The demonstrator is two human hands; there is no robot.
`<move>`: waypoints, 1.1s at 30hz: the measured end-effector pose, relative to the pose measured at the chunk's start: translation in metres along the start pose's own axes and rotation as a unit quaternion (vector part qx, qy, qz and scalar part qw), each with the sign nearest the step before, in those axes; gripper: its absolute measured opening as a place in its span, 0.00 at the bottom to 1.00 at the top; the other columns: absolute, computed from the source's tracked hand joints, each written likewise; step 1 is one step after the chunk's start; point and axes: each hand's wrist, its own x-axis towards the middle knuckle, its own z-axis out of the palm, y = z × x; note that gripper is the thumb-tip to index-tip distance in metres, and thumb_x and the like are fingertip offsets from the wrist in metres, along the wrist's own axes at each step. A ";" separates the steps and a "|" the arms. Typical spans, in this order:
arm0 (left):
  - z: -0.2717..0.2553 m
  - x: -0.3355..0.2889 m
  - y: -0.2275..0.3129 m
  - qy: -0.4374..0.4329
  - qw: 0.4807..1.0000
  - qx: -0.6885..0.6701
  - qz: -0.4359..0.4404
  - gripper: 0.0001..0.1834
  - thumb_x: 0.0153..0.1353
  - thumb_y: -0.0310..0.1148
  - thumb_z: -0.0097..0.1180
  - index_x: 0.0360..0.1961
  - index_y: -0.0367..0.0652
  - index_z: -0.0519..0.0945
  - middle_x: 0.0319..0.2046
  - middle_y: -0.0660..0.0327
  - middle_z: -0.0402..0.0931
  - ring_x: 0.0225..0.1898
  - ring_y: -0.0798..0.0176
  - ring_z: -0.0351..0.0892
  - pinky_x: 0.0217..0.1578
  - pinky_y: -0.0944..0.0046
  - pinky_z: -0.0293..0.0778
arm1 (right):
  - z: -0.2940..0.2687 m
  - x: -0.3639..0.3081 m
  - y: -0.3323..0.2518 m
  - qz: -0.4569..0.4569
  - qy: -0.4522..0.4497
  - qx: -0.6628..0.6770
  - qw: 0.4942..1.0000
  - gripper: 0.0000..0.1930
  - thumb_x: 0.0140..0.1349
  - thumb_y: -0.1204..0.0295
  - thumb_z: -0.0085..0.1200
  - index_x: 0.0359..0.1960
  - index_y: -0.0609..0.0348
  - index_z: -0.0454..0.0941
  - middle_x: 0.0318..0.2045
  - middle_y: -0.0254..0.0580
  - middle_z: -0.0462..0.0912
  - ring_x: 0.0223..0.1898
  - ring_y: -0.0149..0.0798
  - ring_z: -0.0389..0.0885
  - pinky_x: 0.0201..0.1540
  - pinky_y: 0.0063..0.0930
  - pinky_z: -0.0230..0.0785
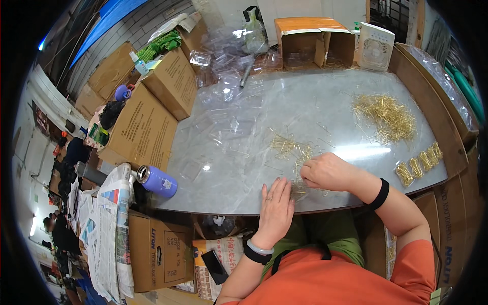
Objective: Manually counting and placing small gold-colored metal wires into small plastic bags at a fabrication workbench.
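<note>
My left hand [277, 204] lies at the near edge of the grey table [223, 188], fingers stretched out. A few thin gold wire pieces [299, 191] lie beside its fingertips. Close by, my right hand [328, 173] is closed with its fingers curled together; whatever they pinch is hidden. Just beyond the hands is a loose scatter of gold wire pieces [290, 146], bent like hooks. Farther right a big tangled heap of the same gold wire pieces [389, 118] rests on the table. Several neat bundles of gold wire [417, 166] stand in a row at the right edge.
Clear plastic boxes [231, 122] cover the table's left and far left. A purple bottle [157, 182] lies tipped at the left edge, beside cardboard boxes [140, 129]. An open carton [315, 43] and a small white fan [376, 47] stand at the back. Cardboard walls the right side [432, 101].
</note>
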 end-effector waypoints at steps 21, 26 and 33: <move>0.000 -0.001 -0.002 0.008 1.000 -0.003 0.011 0.25 0.70 0.30 0.52 0.66 0.33 0.69 0.68 0.47 0.66 0.72 0.44 0.61 0.73 0.36 0.49 | 0.018 -0.013 -0.025 0.058 -0.039 0.228 0.971 0.10 0.60 0.60 0.61 0.36 0.52 0.85 0.34 0.41 0.82 0.38 0.49 0.85 0.39 0.43 0.77; 0.001 -0.002 -0.004 0.007 1.000 -0.003 0.009 0.25 0.70 0.30 0.51 0.66 0.34 0.69 0.68 0.47 0.64 0.73 0.44 0.60 0.73 0.36 0.47 | 0.018 -0.002 -0.013 0.097 -0.039 0.205 0.973 0.09 0.59 0.61 0.61 0.34 0.51 0.86 0.32 0.40 0.83 0.36 0.50 0.85 0.37 0.43 0.78; 0.007 -0.006 -0.005 0.037 0.999 0.001 0.006 0.26 0.68 0.29 0.53 0.66 0.35 0.70 0.68 0.48 0.65 0.72 0.46 0.61 0.73 0.37 0.49 | 0.009 0.006 -0.036 0.072 -0.098 0.141 0.983 0.10 0.56 0.60 0.60 0.31 0.51 0.87 0.29 0.41 0.84 0.32 0.50 0.85 0.35 0.45 0.78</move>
